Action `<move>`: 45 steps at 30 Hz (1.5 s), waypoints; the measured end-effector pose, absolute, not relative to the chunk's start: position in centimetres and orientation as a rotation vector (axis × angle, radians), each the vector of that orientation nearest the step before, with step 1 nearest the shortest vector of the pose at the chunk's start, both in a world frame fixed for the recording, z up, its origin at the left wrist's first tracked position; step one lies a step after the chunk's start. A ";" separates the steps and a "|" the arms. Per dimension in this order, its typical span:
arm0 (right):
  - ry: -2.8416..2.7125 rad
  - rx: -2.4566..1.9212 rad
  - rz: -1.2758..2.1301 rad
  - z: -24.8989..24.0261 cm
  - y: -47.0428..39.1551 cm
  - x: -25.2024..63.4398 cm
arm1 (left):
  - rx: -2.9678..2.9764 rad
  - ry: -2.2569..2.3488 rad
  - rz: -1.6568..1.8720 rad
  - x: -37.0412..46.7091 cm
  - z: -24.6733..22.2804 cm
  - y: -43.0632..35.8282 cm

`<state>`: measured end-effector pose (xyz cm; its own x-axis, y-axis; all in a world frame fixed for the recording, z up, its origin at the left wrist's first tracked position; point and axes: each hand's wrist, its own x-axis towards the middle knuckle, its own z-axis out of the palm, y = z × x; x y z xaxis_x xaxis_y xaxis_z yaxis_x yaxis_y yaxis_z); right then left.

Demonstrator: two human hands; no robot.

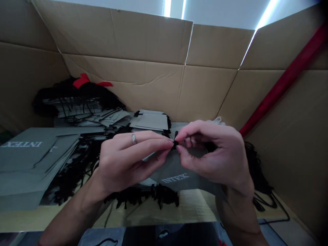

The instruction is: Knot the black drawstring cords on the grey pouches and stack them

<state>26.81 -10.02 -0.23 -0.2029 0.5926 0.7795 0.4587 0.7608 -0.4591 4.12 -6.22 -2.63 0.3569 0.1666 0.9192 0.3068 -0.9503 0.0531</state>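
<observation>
Black cord point(175, 145), apparently, between both hands point(130, 157) point(215, 153)

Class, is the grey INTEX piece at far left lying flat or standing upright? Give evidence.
Lying flat: the grey piece spreads its broad printed face upward over the pale tabletop.

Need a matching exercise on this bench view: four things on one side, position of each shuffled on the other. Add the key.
1. Small black piece
2. Ring
3. Long red strip
4. Red scraps

A. On top of the dark pile, back left
B. Slanting down in front of the cardboard, right side
C. Pinched between the fingertips of both hands
D. On a finger of the left hand

Pairs: 1-C, 2-D, 3-B, 4-A
</observation>
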 end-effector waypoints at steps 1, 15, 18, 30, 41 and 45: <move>-1.863 -0.806 0.142 -0.2 -10.1 26.8 | -2.465 -0.408 -1.618 4.0 -2.6 -6.2; -1.980 -0.794 0.154 -0.1 -10.1 26.6 | -2.564 -0.358 -1.532 3.8 -2.6 -6.1; -1.964 -0.810 0.272 0.0 -10.0 26.7 | -2.708 -0.397 -1.632 4.0 -2.5 -6.0; -1.816 -0.883 0.393 -0.1 -9.5 26.5 | -2.602 -0.357 -1.620 4.2 -2.5 -5.4; -1.881 -0.912 0.053 -0.6 -11.1 26.5 | -2.445 -0.211 -1.285 3.3 -2.8 -7.1; -1.927 -0.817 0.040 -0.6 -11.1 26.8 | -2.450 -0.168 -1.381 3.3 -2.8 -6.5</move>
<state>26.80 -11.10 -0.59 -0.2710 0.5551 0.7864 0.5218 0.7712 -0.3646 3.26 -6.47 -2.81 0.5248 -0.0555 0.8494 0.2571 -0.9410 -0.2203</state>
